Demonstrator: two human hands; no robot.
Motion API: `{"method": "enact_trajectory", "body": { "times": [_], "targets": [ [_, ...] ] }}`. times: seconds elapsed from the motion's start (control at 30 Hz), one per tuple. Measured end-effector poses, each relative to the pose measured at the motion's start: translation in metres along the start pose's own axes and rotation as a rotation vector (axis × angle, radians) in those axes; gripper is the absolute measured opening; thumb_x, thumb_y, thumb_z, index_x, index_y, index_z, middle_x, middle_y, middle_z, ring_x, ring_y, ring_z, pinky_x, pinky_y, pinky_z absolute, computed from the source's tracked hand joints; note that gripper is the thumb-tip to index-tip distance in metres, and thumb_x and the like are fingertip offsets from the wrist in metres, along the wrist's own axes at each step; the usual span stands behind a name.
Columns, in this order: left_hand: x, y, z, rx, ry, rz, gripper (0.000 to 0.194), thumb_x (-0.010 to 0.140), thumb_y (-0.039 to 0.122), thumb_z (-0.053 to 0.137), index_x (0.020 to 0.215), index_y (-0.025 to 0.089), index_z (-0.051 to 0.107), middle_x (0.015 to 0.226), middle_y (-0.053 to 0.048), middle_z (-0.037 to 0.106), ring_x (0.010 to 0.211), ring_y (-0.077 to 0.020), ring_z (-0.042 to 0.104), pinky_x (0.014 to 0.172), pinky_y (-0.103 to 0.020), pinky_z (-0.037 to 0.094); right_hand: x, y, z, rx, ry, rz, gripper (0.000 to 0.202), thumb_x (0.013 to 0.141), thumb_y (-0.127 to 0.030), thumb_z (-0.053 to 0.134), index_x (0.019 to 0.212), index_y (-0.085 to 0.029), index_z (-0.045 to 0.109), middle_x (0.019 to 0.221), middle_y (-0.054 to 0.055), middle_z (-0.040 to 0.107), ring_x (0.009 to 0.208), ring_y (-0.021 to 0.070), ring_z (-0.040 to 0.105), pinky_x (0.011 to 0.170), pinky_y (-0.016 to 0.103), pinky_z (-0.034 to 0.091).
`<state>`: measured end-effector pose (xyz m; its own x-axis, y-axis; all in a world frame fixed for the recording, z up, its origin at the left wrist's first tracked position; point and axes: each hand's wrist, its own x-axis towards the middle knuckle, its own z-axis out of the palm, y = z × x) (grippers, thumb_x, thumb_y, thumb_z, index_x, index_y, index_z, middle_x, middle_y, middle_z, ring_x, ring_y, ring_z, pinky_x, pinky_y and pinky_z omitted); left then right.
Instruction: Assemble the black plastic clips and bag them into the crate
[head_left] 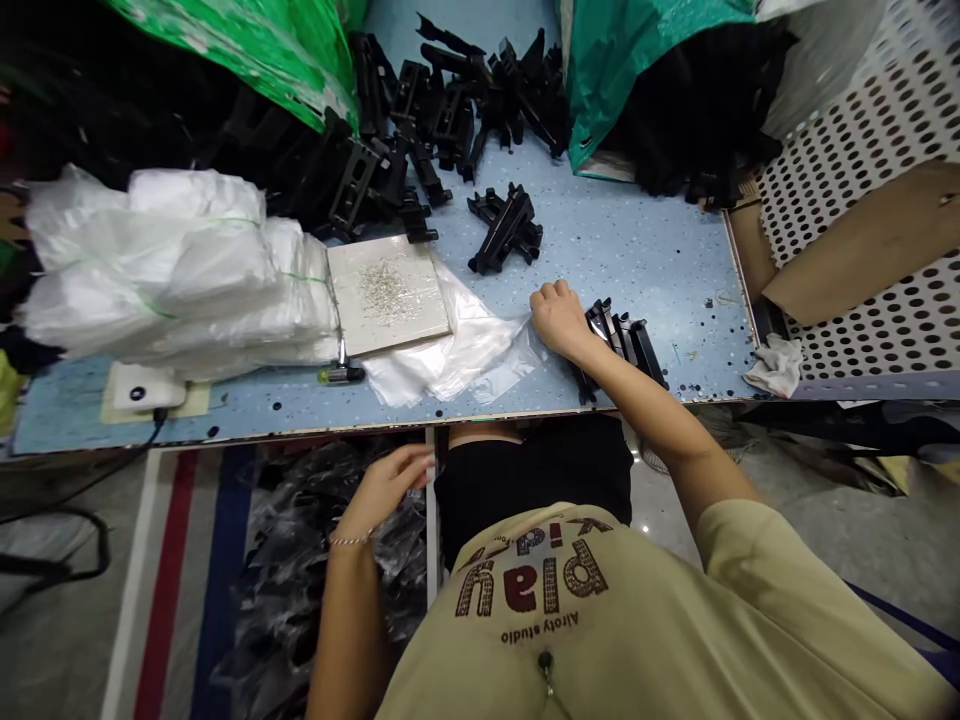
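Note:
My right hand (556, 318) rests on the blue tabletop with its fingers curled down, and what they hold, if anything, is hidden. Its left side meets the edge of a clear plastic bag (510, 362). Just right of it, partly behind my wrist, lies a row of black plastic parts (630, 340). My left hand (394, 480) hangs below the table's front edge, fingers loosely stretched and holding nothing. Beneath it is a container of black parts in clear bags (300, 550). More flat bags (420, 375) lie under a pale square board (390, 295) strewn with tiny pieces.
Bundled clear bags (187, 270) fill the table's left side, behind a white device (146, 388) with a cable. Loose black parts (450, 110) pile up at the back, and two crossed ones (506, 228) lie nearer. A green sack (262, 50) and teal sack (645, 50) flank them.

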<state>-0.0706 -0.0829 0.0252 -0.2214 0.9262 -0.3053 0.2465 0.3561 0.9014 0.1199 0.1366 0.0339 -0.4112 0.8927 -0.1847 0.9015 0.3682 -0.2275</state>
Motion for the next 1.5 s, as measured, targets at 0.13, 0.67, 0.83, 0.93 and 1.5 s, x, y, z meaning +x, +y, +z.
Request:
{"method": "enact_trajectory", "body": {
  "times": [0.13, 0.67, 0.83, 0.93, 1.5],
  "targets": [
    [0.047, 0.006, 0.032, -0.137, -0.125, 0.181, 0.037, 0.087, 0.053, 0.073, 0.104, 0.021, 0.068, 0.109, -0.008, 0.069, 0.1, -0.0215, 0.069, 0.093, -0.042, 0.059, -0.02, -0.005, -0.007, 0.437, 0.018, -0.003, 0.029, 0.088, -0.01, 0.053, 0.116, -0.016, 0.059, 0.093, 0.007, 0.07, 0.086, 0.0234, 0.062, 0.077, 0.034, 0.044],
    [0.112, 0.002, 0.074, -0.345, 0.113, 0.354, 0.029, 0.083, 0.035, 0.076, 0.072, 0.019, 0.055, 0.084, -0.003, 0.07, 0.082, -0.016, 0.068, 0.077, -0.031, 0.056, -0.087, 0.039, 0.014, 0.866, 0.278, 0.115, 0.05, 0.092, -0.059, 0.062, 0.123, -0.02, 0.059, 0.086, 0.004, 0.066, 0.078, 0.0209, 0.062, 0.076, 0.036, 0.05],
    [0.098, -0.006, 0.063, 0.126, 0.106, 0.736, 0.017, 0.092, 0.011, 0.056, 0.092, 0.02, 0.071, 0.107, -0.007, 0.075, 0.103, -0.0198, 0.07, 0.09, -0.037, 0.059, -0.14, 0.051, 0.02, 0.093, 0.18, 0.006, 0.05, 0.086, -0.041, 0.073, 0.125, -0.012, 0.062, 0.142, 0.027, 0.055, 0.124, 0.0452, 0.05, 0.098, 0.06, 0.044],
    [0.09, -0.01, 0.06, 0.385, 0.076, 0.855, 0.032, 0.092, 0.004, 0.05, 0.093, 0.022, 0.076, 0.113, -0.008, 0.076, 0.106, -0.0223, 0.07, 0.091, -0.041, 0.061, -0.156, 0.061, 0.016, 0.161, 0.224, 0.047, 0.05, 0.087, -0.034, 0.069, 0.129, -0.009, 0.06, 0.139, 0.026, 0.057, 0.125, 0.0436, 0.052, 0.102, 0.061, 0.044],
    [0.059, 0.011, 0.047, 0.362, 0.038, 1.096, 0.064, 0.101, 0.006, 0.04, 0.161, 0.025, 0.03, 0.154, -0.013, 0.053, 0.142, -0.0252, 0.054, 0.114, -0.046, 0.055, -0.166, 0.031, 0.051, 1.856, -0.752, 0.299, 0.045, 0.077, -0.053, 0.076, 0.089, -0.011, 0.072, 0.076, 0.011, 0.076, 0.053, 0.0113, 0.061, 0.046, 0.019, 0.049]
  ]
}}
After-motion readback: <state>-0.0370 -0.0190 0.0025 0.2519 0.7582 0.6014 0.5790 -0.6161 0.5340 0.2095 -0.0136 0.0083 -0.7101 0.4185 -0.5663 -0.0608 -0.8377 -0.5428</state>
